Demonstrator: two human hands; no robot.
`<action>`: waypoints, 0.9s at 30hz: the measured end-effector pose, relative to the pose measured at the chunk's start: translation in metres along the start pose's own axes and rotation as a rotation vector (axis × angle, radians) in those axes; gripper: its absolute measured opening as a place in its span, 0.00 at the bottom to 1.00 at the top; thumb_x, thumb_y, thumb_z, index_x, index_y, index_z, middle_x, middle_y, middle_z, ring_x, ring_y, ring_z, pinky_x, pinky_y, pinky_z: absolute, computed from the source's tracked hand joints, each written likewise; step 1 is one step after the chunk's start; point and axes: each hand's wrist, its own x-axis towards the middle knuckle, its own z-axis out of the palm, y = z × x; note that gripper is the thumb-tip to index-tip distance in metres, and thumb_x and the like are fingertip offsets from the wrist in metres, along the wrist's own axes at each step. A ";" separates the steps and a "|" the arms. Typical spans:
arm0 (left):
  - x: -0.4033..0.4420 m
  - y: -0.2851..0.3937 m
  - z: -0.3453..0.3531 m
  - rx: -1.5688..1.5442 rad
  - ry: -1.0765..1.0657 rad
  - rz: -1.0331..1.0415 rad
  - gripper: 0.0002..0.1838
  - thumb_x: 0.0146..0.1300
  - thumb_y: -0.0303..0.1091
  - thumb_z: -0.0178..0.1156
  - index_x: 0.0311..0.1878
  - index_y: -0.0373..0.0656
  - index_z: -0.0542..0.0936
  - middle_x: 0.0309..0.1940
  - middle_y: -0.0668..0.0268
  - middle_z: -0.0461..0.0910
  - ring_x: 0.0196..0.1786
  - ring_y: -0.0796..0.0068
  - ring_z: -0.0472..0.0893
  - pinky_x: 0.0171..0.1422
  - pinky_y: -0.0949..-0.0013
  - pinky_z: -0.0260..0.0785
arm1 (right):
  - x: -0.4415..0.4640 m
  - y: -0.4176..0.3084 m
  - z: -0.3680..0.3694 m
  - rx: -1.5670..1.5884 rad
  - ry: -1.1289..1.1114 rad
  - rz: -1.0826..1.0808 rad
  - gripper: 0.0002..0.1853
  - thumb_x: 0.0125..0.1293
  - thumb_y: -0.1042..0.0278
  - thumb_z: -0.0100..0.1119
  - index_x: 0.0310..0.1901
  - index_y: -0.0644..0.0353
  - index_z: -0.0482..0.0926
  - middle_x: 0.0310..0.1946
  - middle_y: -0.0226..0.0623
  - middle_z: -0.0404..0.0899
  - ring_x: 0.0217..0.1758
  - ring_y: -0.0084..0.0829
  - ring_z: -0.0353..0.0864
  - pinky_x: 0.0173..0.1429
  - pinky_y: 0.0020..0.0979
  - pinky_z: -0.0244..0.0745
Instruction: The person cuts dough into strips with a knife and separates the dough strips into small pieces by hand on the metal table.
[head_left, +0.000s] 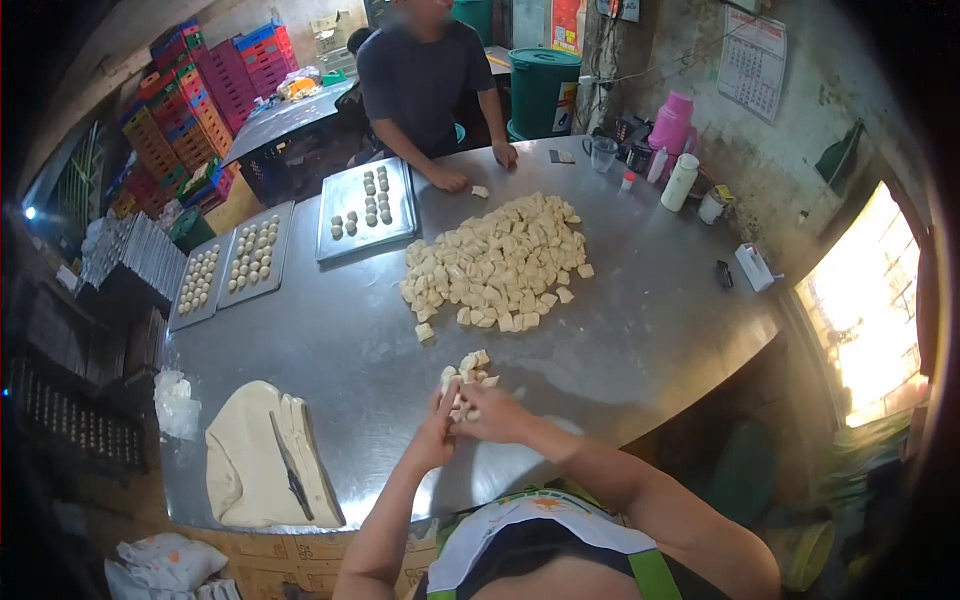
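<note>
My left hand [436, 432] and my right hand [492, 414] are together near the table's front edge, cupped around a small cluster of cut dough pieces [476, 363]. Some pieces stick out beyond my fingertips, and others show between my palms. Farther up the table lies a large heap of cut dough pieces [500, 262]. To the left of my hands a thick folded slab of dough [245, 455] rests on the table, and a dark-handled knife [287, 462] lies across it.
A co-worker [425, 85] stands across the steel table [350, 375], hands on it beside a tray [325, 235] of dough balls. Two more filled trays [283, 270] sit at left, near a plastic bag [176, 405]. A pink thermos [672, 122] and bottles line the right edge.
</note>
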 end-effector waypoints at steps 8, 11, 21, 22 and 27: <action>0.047 0.047 0.010 -0.428 0.313 -0.269 0.40 0.63 0.21 0.59 0.78 0.47 0.57 0.69 0.43 0.67 0.67 0.57 0.75 0.49 0.68 0.79 | 0.020 0.028 -0.030 0.305 0.036 -0.102 0.14 0.67 0.63 0.61 0.50 0.60 0.80 0.42 0.46 0.81 0.45 0.48 0.82 0.48 0.42 0.77; 0.046 0.044 0.011 -0.200 -0.140 -0.485 0.35 0.63 0.21 0.58 0.75 0.45 0.64 0.54 0.53 0.82 0.51 0.66 0.84 0.44 0.70 0.76 | 0.020 0.028 -0.040 0.397 0.051 -0.090 0.12 0.67 0.62 0.62 0.46 0.60 0.80 0.41 0.46 0.81 0.44 0.47 0.83 0.47 0.41 0.77; 0.064 0.105 0.049 -0.173 -0.294 -0.340 0.10 0.65 0.25 0.59 0.48 0.39 0.82 0.35 0.59 0.86 0.37 0.69 0.85 0.43 0.66 0.77 | 0.027 0.104 -0.049 0.023 -0.191 0.026 0.20 0.59 0.52 0.71 0.41 0.58 0.77 0.40 0.49 0.81 0.46 0.48 0.83 0.46 0.43 0.76; 0.069 0.114 0.045 -0.497 -0.343 -0.346 0.07 0.65 0.27 0.61 0.45 0.39 0.82 0.38 0.62 0.86 0.34 0.72 0.84 0.42 0.68 0.77 | 0.039 0.108 -0.056 0.007 -0.193 0.087 0.21 0.58 0.53 0.71 0.45 0.59 0.77 0.42 0.49 0.80 0.47 0.48 0.82 0.48 0.42 0.76; 0.076 0.089 0.026 -0.409 -0.201 -0.265 0.16 0.59 0.31 0.68 0.50 0.38 0.81 0.41 0.59 0.84 0.37 0.70 0.84 0.42 0.68 0.77 | 0.045 0.126 -0.054 0.162 -0.282 0.054 0.33 0.54 0.56 0.73 0.60 0.58 0.72 0.54 0.49 0.76 0.54 0.48 0.79 0.57 0.42 0.76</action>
